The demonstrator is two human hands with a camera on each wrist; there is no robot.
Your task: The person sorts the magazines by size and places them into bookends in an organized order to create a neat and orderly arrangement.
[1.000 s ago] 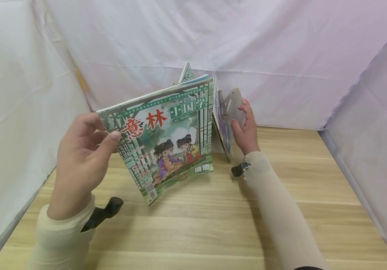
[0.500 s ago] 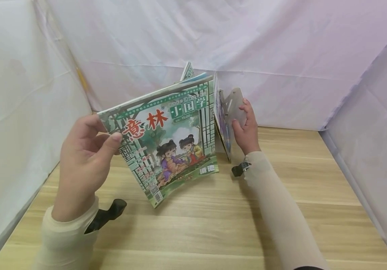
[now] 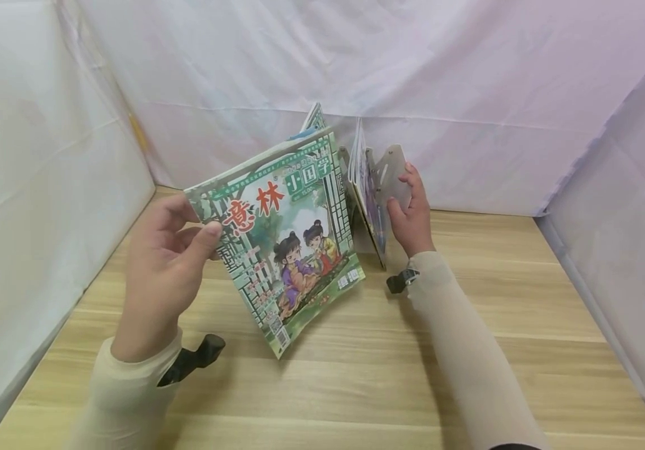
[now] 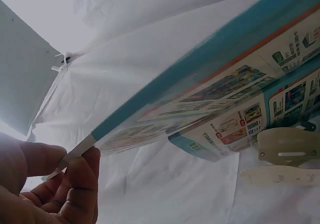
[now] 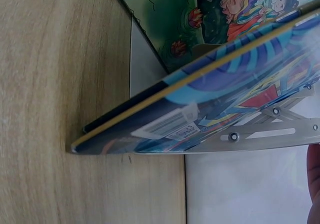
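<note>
My left hand (image 3: 167, 262) pinches the top left corner of a green magazine (image 3: 285, 237) with two cartoon children and red characters on its cover; the magazine hangs tilted above the wooden table (image 3: 356, 375). In the left wrist view the fingers (image 4: 80, 174) clamp the magazine's edge (image 4: 200, 69). My right hand (image 3: 409, 212) grips the grey metal bookend plate (image 3: 389, 175), which stands upright with a thin book (image 3: 364, 194) leaning against it. The right wrist view shows that book (image 5: 210, 109) edge-on beside the bookend (image 5: 260, 134).
Another book (image 3: 312, 119) stands behind the green magazine. White cloth walls (image 3: 469, 94) enclose the table on the left, back and right. Bare wood lies in front of both arms.
My left hand has carried the green magazine to the right and a little down, turning it steeper toward the bookend. My right hand has stayed on the bookend.
</note>
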